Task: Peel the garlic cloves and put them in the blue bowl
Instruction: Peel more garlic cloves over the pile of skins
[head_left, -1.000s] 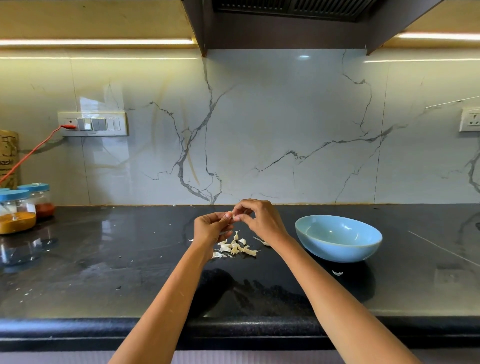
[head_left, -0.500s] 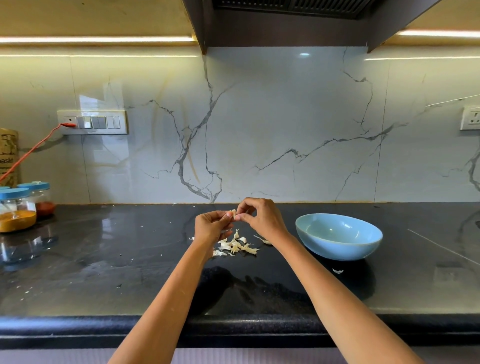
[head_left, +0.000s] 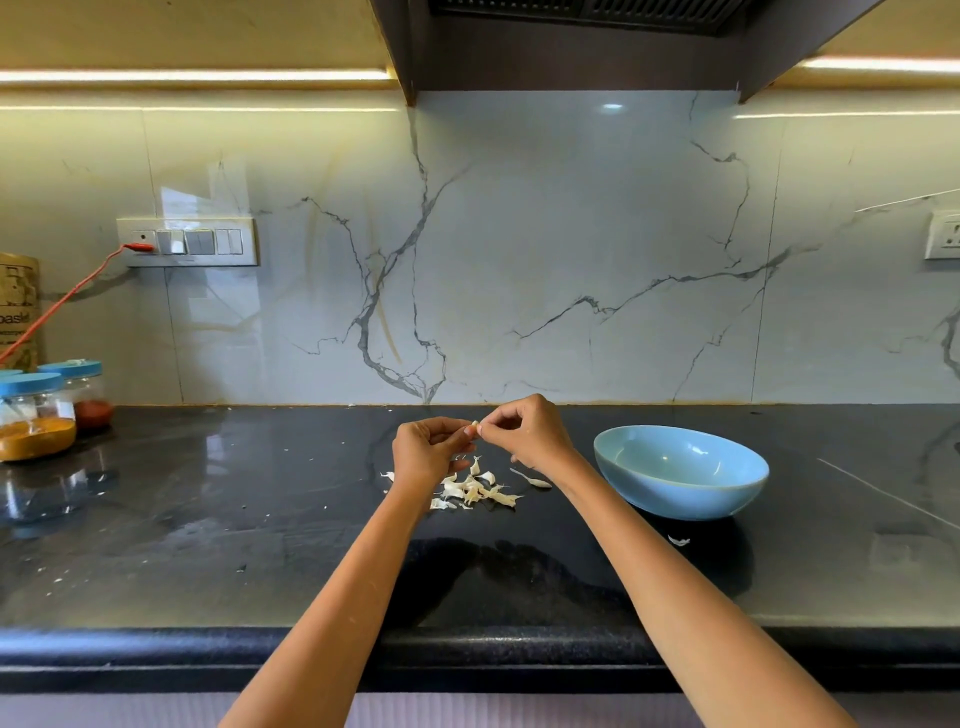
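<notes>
while pinching, both hands (head_left: 483, 441) raised

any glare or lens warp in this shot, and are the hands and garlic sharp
Head view: wide-angle bowing bends the light strips; the glossy black counter mirrors the wall light and the arms' dark reflection; left hand and right hand are sharp, the garlic clove between them too small for detail.

A glossy black countertop (head_left: 218, 525) meets a grey-veined marble backsplash (head_left: 545, 249) under warm strip lights (head_left: 192, 76).
</notes>
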